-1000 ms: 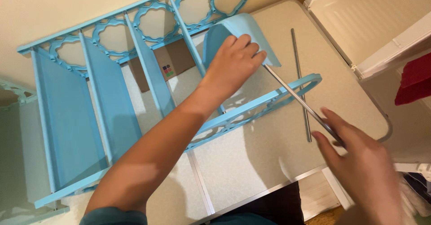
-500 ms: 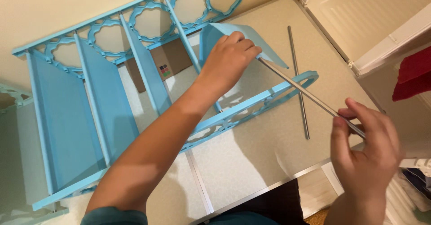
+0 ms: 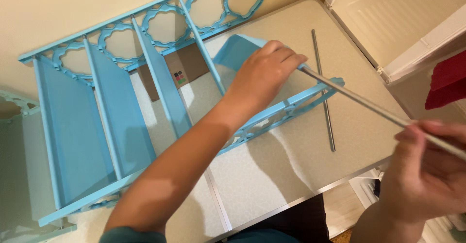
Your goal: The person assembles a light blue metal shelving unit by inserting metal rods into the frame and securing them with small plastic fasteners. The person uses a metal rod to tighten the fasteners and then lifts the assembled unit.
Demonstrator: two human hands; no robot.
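Sliding the metal rod (image 3: 378,109) further right since a moment ago | right hand (image 3: 427,175) pinches it, lower right | left hand (image 3: 264,75) clamps the blue rack (image 3: 121,121) (middle) on the surface (image 3: 272,175) | spare rod (image 3: 324,92) lies nearby.

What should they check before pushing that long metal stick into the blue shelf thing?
1. Left hand steadying the loose blue shelf panel: ok, fingers rest on its top edge.
2. Right hand gripping the metal rod: ok, fingers wrap around its near end.
3. Rod tip lined up with a hole: cannot tell, the left hand's fingers hide the tip.
4. Blue rack lying flat on the table: ok.
5. Spare rod out of the way: ok, it lies on the table beside the rack.
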